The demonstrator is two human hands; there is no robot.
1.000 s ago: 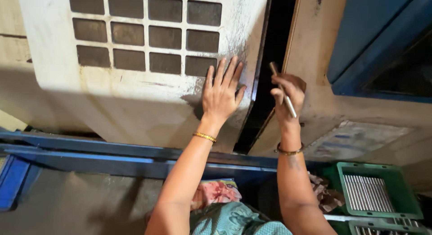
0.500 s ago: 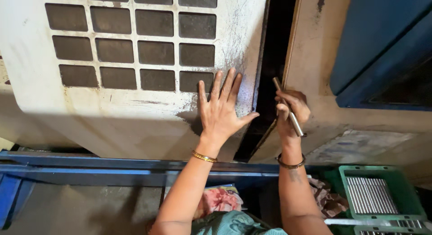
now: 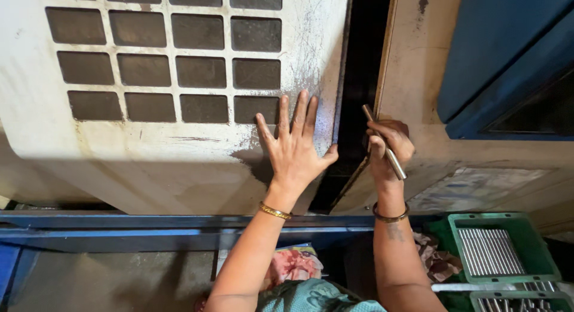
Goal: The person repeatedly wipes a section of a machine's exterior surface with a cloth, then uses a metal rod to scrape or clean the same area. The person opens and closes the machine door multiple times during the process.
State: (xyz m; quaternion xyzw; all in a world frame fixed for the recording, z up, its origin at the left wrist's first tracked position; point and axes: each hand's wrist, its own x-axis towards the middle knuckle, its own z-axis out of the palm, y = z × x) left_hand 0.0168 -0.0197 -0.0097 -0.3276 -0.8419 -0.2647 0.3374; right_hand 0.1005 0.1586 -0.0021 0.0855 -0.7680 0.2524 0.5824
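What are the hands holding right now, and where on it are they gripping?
The right hand grips a thin metal rod around its middle, both ends sticking out. The left hand holds nothing; it lies flat on the white panel.

1. The left hand (image 3: pixel 294 146) lies flat on the grilled door (image 3: pixel 179 109), left of the dark gap (image 3: pixel 363 67).
2. The right hand (image 3: pixel 388 147), right of the gap, holds a metal rod (image 3: pixel 385 146).
3. The tray of rods (image 3: pixel 499 249) sits below, to the right.

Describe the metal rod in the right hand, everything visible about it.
The metal rod is thin, straight and silvery-grey, with a plain, slightly dull surface. It lies tilted, its upper end toward the dark gap between the machine panels and its lower end pointing down-right. The right hand grips its middle, fingers wrapped round it, both ends sticking out.
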